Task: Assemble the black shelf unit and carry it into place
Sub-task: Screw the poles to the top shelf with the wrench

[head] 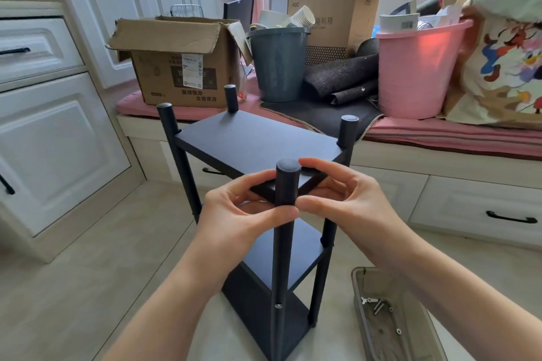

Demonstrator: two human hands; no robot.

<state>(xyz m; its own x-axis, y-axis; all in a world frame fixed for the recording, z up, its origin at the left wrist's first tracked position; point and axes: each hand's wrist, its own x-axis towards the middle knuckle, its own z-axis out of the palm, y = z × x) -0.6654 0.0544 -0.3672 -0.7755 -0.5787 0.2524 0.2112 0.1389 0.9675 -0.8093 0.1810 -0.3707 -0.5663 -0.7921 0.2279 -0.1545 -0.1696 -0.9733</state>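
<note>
The black shelf unit (249, 141) stands upright on the floor in front of me, with three boards and four round posts rising above the top board. Both hands meet at the near post (286, 184). My left hand (234, 211) curls around the post and the near corner of the top board from the left. My right hand (343, 193) pinches the same post from the right, its thumb tip touching the left thumb just below the board. Whatever small part sits between the fingers is hidden.
A clear plastic tray (363, 328) with screws and a wing nut lies on the floor at lower right. The window seat behind carries a cardboard box (176, 67), a grey bucket (278, 67) and a pink bucket (416, 73). White cabinets (52, 141) stand at left.
</note>
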